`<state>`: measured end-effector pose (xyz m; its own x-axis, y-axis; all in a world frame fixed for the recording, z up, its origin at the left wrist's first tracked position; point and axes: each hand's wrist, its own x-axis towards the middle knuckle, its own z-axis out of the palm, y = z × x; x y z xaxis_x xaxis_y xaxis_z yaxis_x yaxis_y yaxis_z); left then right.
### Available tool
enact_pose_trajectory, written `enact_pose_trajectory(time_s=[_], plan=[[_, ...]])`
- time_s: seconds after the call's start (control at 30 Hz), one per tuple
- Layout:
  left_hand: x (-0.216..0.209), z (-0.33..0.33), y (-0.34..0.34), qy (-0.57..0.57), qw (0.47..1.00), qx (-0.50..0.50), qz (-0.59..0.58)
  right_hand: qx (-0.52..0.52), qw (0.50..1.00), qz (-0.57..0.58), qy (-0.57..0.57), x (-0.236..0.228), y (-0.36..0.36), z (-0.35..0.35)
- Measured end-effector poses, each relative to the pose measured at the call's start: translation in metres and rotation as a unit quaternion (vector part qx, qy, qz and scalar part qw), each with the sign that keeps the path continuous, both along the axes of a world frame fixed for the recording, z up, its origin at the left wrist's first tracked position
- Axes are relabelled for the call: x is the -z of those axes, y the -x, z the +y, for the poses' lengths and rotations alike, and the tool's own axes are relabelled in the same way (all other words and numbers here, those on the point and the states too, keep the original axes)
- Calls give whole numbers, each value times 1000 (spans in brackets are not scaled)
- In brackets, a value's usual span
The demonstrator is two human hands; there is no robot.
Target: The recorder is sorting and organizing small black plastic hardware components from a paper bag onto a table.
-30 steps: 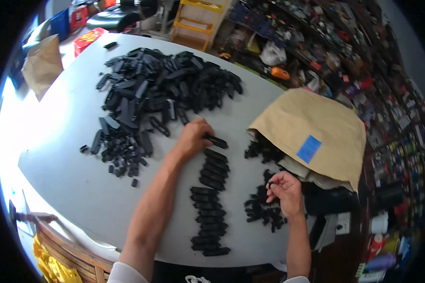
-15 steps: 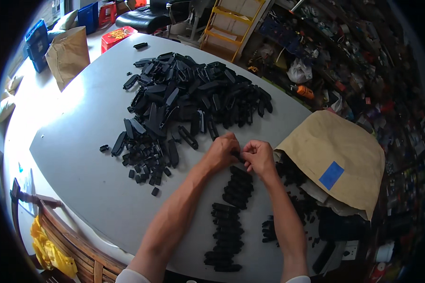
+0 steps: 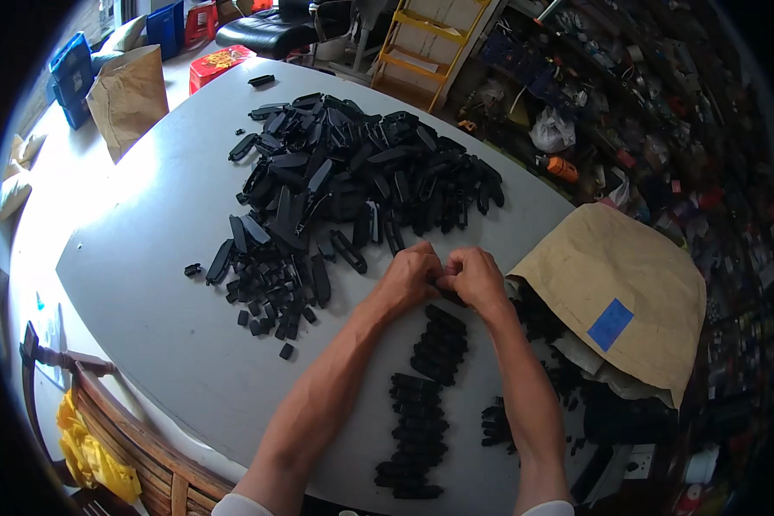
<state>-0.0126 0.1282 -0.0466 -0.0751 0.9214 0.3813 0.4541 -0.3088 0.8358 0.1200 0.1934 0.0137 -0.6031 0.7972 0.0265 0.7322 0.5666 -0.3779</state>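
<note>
My left hand (image 3: 412,273) and my right hand (image 3: 476,277) meet over the table, fingertips pinched close together. Between them they grip a black plastic part (image 3: 450,296), mostly hidden by the fingers. Just below it lies a short row of black plastic parts (image 3: 439,344), side by side. A second row (image 3: 417,434) of similar pieces continues toward the near edge. Beyond my hands spreads a large heap of long black plastic pieces (image 3: 353,163). Small black blocks (image 3: 275,297) are scattered left of my left hand.
On the right, a brown paper bag (image 3: 619,275) with a blue patch lies open, black parts at its mouth. A wooden chair (image 3: 138,430) with a yellow bag (image 3: 95,451) stands at lower left. Cluttered shelves (image 3: 645,129) line the right beyond the white table (image 3: 172,344).
My right hand has turned and closed in over the part, its fingers now more tucked toward the left hand. The whole view has shifted slightly; the rows and heap look the same.
</note>
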Motion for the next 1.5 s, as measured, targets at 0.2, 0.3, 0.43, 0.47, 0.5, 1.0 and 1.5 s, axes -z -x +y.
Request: enact_pose_trajectory(time_s=[0.2, 0.3, 0.43, 0.47, 0.5, 1.0, 1.5], plan=[[1, 3, -2, 4, 1000, 13, -8, 69, 984, -13, 163, 14, -7, 22], [1, 6, -2, -15, 1000, -2, -11, 46, 981, 1, 187, 21, -13, 26], [1, 7, 2, -24, 1000, -12, -2, 22, 967, 83, 239, 28, -17, 31], [1, 9, -1, -35, 999, -9, -10, 21, 973, 82, 213, 28, -22, 32], [2, 9, -1, -46, 999, -12, -4, 15, 975, 87, 203, 34, -24, 34], [-21, -27, 14, -4, 999, -10, 41, -87, 990, 96, 56, 21, -33, -5], [-54, -236, -97, -54, 843, 263, 467, -102, 994, 1, -33, 6, -48, -34]])
